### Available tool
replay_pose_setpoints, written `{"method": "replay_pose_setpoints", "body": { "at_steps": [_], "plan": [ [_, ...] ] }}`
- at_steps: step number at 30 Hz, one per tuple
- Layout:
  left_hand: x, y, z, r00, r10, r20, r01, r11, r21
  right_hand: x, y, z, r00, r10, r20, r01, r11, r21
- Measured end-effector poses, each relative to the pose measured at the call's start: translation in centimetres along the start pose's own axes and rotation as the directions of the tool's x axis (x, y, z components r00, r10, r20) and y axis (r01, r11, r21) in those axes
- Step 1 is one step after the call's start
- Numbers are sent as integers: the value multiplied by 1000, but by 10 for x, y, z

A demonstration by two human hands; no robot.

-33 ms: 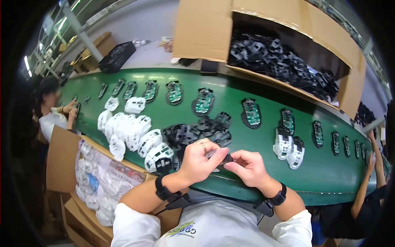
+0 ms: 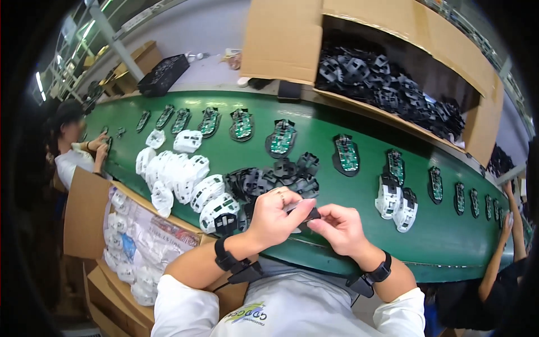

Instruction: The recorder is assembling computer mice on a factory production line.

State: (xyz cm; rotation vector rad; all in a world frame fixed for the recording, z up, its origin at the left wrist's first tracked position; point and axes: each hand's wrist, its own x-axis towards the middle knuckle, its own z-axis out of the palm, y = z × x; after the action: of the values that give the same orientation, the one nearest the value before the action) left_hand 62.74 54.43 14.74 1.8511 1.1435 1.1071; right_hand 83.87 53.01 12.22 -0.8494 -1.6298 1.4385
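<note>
My left hand [image 2: 274, 215] and my right hand [image 2: 341, 228] meet at the near edge of the green belt. Both are closed, thumb against fingers, on a small dark plastic part [image 2: 310, 215] mostly covered by them. Just beyond lies a heap of black plastic mouse frames [image 2: 269, 181]. To its left, white plastic mouse shells [image 2: 178, 174] are piled, one nearer white shell [image 2: 219, 212] having a black piece set in it. Right of my hands, two white shells with black parts [image 2: 397, 203] lie side by side.
Mouse bases with green circuit boards [image 2: 281, 139] line the green belt [image 2: 314, 126]. An open carton of black parts [image 2: 387, 84] stands behind. At the lower left, a carton holds bagged white shells [image 2: 135, 247]. Other people work at the far left [image 2: 76, 146] and far right [image 2: 494, 269].
The whole view has shifted slightly. My two hands stay together around the dark part, with only small finger movement.
</note>
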Motion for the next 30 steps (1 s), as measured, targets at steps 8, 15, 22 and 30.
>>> {"method": "replay_pose_setpoints", "body": {
  "at_steps": [8,15,22,30],
  "plan": [
    [1,34,-86,990,130,-54,-108,949,297,5,-9,-64,879,-184,-440,-185,719,-670],
    [-77,28,-196,936,-306,175,88,683,725,22,-52,56,925,-327,192,364,623,-693],
    [-91,0,-177,925,-221,310,-152,534,832,77,-8,174,802,-482,353,552,371,-747],
    [-79,-15,-185,926,-272,261,-88,518,851,65,-28,121,719,-669,189,653,557,-514]
  ]
}}
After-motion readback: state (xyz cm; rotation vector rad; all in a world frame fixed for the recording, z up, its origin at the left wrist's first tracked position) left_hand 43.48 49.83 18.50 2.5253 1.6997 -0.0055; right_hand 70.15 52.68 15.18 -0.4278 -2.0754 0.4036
